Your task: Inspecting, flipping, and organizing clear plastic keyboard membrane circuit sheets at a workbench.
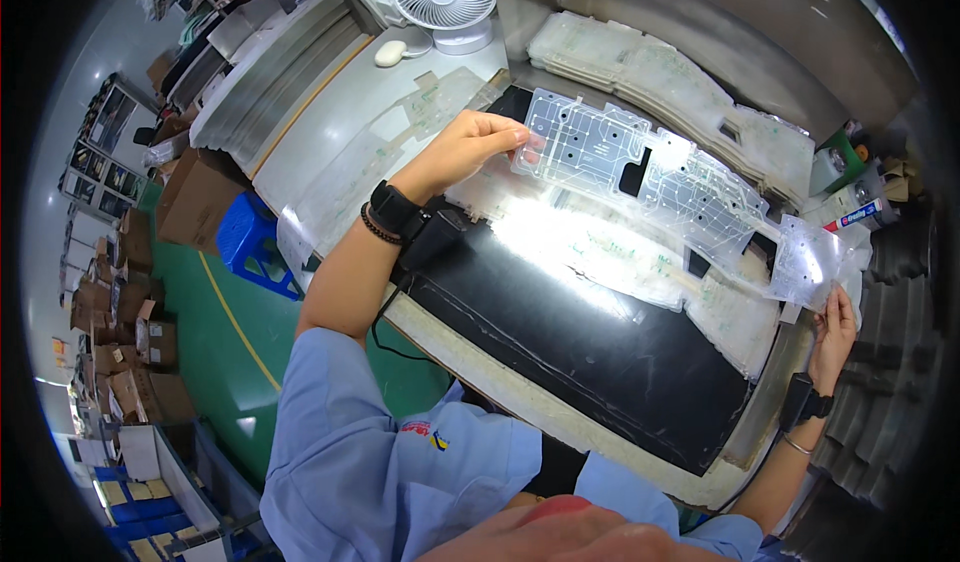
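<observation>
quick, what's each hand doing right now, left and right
Left hand: closed, pinching one end of the clear plastic sheet.
Right hand: closed, gripping the sheet's other end.

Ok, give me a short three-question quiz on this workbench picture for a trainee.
1. True or false: the clear plastic sheet is held up by both hands, the left hand at one end and the right hand at the other.
2. What lies under the held sheet? A) a black mat B) a blue stool C) a cardboard box
3. Fill in: at the far edge of the bench, beside a white mouse, stands a small white ____.

Key: 1 true; 2 A; 3 fan.
</observation>
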{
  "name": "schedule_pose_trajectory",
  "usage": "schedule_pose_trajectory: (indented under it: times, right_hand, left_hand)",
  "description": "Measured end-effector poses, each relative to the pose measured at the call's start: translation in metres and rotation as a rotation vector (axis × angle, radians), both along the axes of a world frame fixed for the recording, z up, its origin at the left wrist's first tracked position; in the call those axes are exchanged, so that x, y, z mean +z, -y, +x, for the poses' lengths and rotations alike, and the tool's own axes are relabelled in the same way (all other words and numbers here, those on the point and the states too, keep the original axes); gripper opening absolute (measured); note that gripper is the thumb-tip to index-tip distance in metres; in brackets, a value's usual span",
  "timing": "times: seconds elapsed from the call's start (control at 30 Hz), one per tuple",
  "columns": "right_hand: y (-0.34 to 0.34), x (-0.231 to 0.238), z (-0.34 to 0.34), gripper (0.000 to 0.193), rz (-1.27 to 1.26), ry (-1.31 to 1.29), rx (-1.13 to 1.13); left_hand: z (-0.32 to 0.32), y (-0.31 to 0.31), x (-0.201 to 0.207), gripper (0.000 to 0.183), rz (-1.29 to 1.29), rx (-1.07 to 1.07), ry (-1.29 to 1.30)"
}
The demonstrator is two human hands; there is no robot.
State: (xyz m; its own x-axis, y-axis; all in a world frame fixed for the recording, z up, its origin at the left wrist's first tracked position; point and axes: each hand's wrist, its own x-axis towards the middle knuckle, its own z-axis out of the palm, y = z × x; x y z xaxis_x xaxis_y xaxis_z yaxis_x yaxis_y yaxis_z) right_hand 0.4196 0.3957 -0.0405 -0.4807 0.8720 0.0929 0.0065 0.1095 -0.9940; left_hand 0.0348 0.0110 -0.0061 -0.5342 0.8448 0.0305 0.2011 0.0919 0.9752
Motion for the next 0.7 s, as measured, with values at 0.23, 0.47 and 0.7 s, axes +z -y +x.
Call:
schedule_pose_trajectory:
  times: [0.23, 0.47, 0.7]
  right_hand:
    - [0.008, 0.005, 0.001, 0.023, -0.046, -0.019, 0.065]
    - [0.03, 0.009, -0.015, 0.025, -0.092, -0.037, 0.156]
    - [0.062, 0.02, -0.026, 0.027, -0.132, -0.043, 0.226]
  left_hand:
    - [-0.007, 0.001, -0.002, 0.026, 0.009, 0.03, -0.013]
    - [-0.024, 0.008, -0.009, 0.026, 0.011, 0.132, -0.011]
    - [-0.055, 0.014, -0.027, 0.025, 0.074, 0.218, 0.004]
